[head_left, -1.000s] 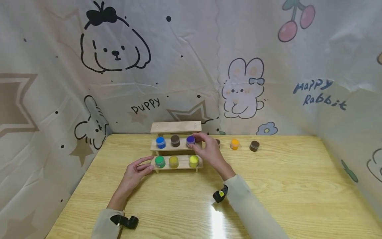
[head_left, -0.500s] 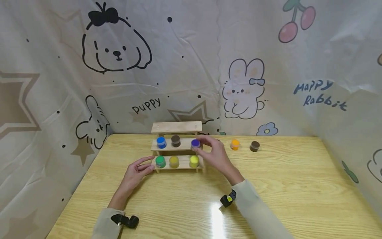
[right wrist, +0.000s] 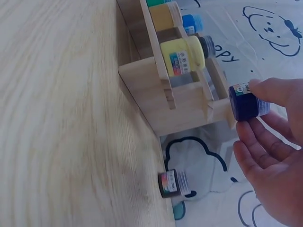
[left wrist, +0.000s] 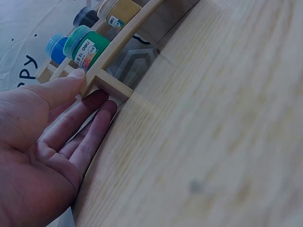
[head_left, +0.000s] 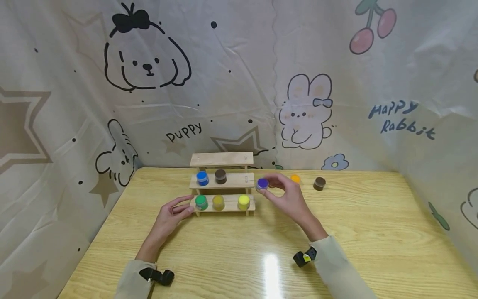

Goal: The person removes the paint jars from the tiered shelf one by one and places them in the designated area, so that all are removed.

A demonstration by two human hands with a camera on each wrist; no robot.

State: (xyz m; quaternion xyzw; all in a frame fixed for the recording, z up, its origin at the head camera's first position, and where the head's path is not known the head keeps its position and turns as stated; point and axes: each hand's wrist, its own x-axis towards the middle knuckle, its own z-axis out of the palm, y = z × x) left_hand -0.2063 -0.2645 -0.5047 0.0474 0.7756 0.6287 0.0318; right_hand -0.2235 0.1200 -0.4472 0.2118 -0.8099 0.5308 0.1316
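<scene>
In the head view my right hand pinches a purple paint jar between thumb and fingers, just off the right end of the tiered wooden rack. Seen from the right wrist, the jar is tilted on its side relative to the view, above the table. My left hand holds the left end of the rack's lowest step, its thumb at the shelf edge and fingers by the leg. Green, ochre and yellow jars stand on that step; blue and dark brown jars stand on the middle one.
Right of the rack, an orange jar and a dark jar stand near the table's back edge. Another dark jar appears in the right wrist view. A printed cloth hangs behind the table.
My right hand has lifted the purple jar off the middle step and carried it right, past the rack's end. The left hand stays at the rack's left end.
</scene>
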